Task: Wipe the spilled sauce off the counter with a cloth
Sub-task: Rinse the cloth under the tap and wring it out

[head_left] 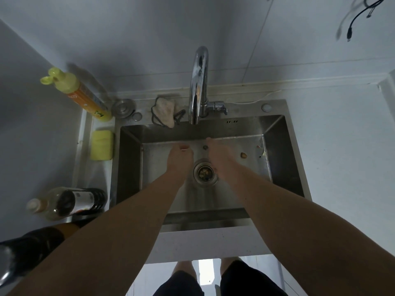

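Note:
Both my arms reach into the steel sink [275, 146], below the chrome faucet [198, 86]. My left hand [179, 160] hangs over the basin left of the drain [205, 173], fingers pointing down and away, with nothing in it. My right hand [217, 155] is just right of the drain, fingers stretched toward the back wall, also holding nothing. A crumpled beige cloth [163, 112] with a dark cord lies on the sink's back rim, left of the faucet, apart from both hands. I see no sauce on the white counter [342, 157].
A yellow sponge [101, 145] lies left of the sink. A yellow-capped dish soap bottle [77, 92] stands in the back left corner. Two bottles [64, 202] stand at the front left. Food scraps [243, 155] lie in the basin. Cables [359, 18] hang on the wall.

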### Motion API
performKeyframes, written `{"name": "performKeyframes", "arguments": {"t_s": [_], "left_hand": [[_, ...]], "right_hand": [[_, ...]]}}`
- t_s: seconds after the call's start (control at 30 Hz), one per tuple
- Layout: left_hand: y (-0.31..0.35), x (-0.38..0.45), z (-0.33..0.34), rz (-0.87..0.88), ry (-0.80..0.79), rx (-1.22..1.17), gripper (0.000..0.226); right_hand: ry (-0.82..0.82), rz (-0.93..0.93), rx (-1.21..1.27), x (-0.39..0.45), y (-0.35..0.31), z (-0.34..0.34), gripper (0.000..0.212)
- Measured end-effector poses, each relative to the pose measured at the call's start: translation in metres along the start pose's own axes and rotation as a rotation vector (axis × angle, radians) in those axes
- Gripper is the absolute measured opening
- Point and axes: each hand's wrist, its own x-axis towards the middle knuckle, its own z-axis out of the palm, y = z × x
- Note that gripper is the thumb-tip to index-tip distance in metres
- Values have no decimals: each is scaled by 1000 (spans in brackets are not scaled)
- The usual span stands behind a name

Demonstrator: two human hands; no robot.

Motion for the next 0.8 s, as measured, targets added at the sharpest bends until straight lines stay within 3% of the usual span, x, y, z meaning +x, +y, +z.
{"name": "performKeyframes", "arguments": {"t_s": [0.07, 0.3, 0.37, 0.47, 0.5, 0.63, 0.8], "left_hand": [[2, -1, 4, -3, -22, 23, 32], [1, -9, 9, -34, -140, 57, 30], [4, -14, 12, -60, -210, 58, 28], [13, -25, 20, -142, -348, -37, 22], [15, -28, 21, -155, -367, -54, 20], [21, -31, 30, -49, -319, -11, 14], [29, -23, 44, -20, -203, -58, 31]], "right_hand": [[20, -30, -37, 2, 3, 2, 34], [75, -38, -38, 3, 6, -7, 31], [17, 68, 66, -4, 1, -8, 33], [-127, 174, 279, -8, -7, -16, 54], [-149, 179, 344, -10, -8, -20, 50], [-94, 60, 272, -11, -9, -43, 11], [-12, -90, 30, -9, -4, -93, 11]]}}
